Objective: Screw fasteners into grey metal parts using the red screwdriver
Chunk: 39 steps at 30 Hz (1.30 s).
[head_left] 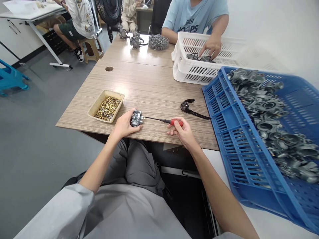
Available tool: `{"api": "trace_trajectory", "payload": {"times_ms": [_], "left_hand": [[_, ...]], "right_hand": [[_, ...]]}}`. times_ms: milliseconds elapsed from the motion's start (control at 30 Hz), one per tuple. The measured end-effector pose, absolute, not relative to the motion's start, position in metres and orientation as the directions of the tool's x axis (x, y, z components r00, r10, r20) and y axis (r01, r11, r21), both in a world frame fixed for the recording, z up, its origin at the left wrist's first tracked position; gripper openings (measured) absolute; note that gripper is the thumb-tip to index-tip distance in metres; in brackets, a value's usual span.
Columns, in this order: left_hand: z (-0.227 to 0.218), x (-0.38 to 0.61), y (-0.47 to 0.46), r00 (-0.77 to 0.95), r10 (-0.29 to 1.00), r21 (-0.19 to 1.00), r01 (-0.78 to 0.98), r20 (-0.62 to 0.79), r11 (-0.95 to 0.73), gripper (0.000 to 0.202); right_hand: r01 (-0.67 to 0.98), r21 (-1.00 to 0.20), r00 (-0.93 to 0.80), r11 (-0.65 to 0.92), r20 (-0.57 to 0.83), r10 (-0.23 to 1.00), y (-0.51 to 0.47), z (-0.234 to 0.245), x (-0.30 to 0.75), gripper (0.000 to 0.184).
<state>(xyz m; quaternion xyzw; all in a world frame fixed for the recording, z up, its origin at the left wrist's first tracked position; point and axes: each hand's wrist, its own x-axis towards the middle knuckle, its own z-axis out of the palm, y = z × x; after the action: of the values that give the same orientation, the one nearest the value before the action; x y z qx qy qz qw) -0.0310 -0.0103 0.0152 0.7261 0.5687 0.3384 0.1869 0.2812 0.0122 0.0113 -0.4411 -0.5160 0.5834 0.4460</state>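
My left hand (126, 124) grips a small metal carburetor body (136, 118) near the front edge of the wooden table (149, 83). In my right hand (183, 131) is a screwdriver (163, 120) with a red and black handle, held between thumb and fingers. Its thin shaft points left, and the tip meets a small brass-coloured piece on the carburetor's right side. Whether that piece is seated in the body is too small to tell. Left of my left hand stands a cream tray (91, 109) full of small brass screw-like parts (107, 108).
A blue crate (224, 129) heaped with carburetor bodies (269, 106) stands at the right. Beside it lies a black wristwatch (185, 106). Across the table, a person's hand (211, 46) reaches into a white crate (194, 71). More carburetors (136, 40) and a tub of grey parts (159, 42) sit at the far end.
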Motion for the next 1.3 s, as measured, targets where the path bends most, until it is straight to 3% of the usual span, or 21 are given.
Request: {"api": "trace_trajectory", "payload": {"times_ms": [300,533,700,1300], "left_hand": [[0.0161,-0.0312,-0.0102,0.126,0.957,0.654,0.706,0.263,-0.273,0.079],[0.0132,-0.0324,-0.0095,0.129,0.953,0.641,0.714,0.274,-0.281,0.079],[0.0131,-0.0318,-0.0093,0.126,0.952,0.647,0.708,0.279,-0.283,0.079],[0.0158,-0.0296,-0.0106,0.12,0.954,0.652,0.707,0.273,-0.275,0.078]], "right_hand": [[-0.074,-0.997,-0.224,-0.024,-0.006,0.975,0.0109,0.0132,0.281,0.05],[-0.009,-0.998,-0.227,-0.067,-0.064,0.972,0.0111,0.0124,0.2801,0.047],[-0.057,-0.998,-0.198,-0.005,0.007,0.98,0.0097,0.0134,0.2782,0.048],[-0.107,-0.994,-0.208,-0.023,-0.001,0.978,0.008,0.018,0.2792,0.045]]}}
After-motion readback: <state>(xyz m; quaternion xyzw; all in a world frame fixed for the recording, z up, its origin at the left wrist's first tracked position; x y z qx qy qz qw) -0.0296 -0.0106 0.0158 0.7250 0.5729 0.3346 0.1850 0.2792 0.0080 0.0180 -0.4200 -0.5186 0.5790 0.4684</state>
